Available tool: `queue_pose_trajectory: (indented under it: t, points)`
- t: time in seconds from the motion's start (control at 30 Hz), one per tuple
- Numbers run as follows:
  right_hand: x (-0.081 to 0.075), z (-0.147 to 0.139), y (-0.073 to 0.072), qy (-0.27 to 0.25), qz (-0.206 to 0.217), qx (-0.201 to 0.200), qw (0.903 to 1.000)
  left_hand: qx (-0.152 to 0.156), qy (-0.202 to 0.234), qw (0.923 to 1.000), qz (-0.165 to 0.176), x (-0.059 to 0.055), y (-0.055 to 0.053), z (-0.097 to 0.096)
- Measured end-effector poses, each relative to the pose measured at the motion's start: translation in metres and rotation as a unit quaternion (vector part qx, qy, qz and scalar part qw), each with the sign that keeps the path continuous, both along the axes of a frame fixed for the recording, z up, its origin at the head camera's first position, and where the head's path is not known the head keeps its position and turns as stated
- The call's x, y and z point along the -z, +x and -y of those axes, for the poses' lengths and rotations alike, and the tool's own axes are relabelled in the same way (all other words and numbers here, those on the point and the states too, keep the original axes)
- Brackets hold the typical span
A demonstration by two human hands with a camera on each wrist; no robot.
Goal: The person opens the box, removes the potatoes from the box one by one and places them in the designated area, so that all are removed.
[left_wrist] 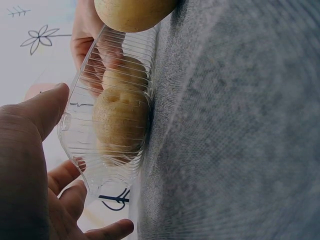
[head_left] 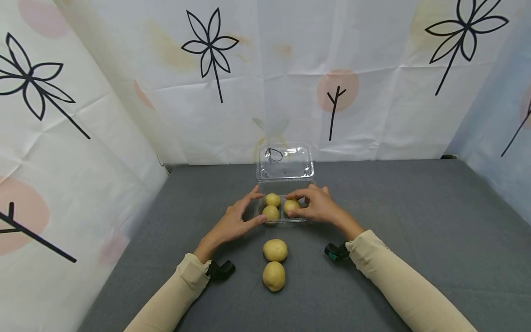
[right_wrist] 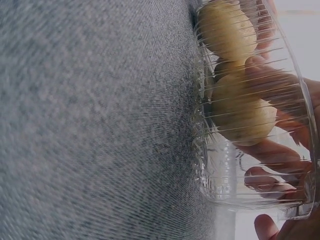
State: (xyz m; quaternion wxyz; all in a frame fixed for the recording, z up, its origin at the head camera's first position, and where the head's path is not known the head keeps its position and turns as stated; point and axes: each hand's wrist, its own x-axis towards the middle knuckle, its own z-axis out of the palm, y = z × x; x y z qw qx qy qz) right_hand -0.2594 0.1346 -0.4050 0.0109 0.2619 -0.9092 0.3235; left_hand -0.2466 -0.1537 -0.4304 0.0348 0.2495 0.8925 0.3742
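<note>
A printed cloth (head_left: 369, 124) screens the back and sides, and in front of it lies the gray tabletop (head_left: 394, 221). Two arms in pale sleeves (head_left: 410, 281) come in from the near edge, one on either side of the work, leaving the middle to view.

The clear container (head_left: 295, 221) sits toward the far edge, squarely between the hands. Its lid (head_left: 285, 168) stands raised at the back, hinged away from the person, so the tray can be reached from the front and above without it being in the way.

The left hand (head_left: 235, 224) has its fingers spread about the tray's left side, thumb by the front rim; I'd take that as steadying so light a thing. The right hand (head_left: 319, 204) comes over the right side and pinches a potato (head_left: 292, 208) between thumb and fingers, inside the tray. Beside it, the left side holds a back potato (head_left: 272, 199) and a front potato (head_left: 271, 213), one behind the other.

Two loose potatoes (head_left: 274, 250) lie on the table before the container, touching or nearly so; they occupy the space between the forearms, clear of both hands. Smallest are the dark wrist devices (head_left: 221, 270), one at each cuff.
</note>
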Motion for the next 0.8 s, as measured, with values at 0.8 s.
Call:
queue_pose_trajectory:
  t: [0.8]
  points:
    - [0.001, -0.0008, 0.0029, -0.018, -0.02, -0.002, 0.9996, 0.004, 0.004, 1.0, 0.001, 0.0001, -0.0005, -0.0005]
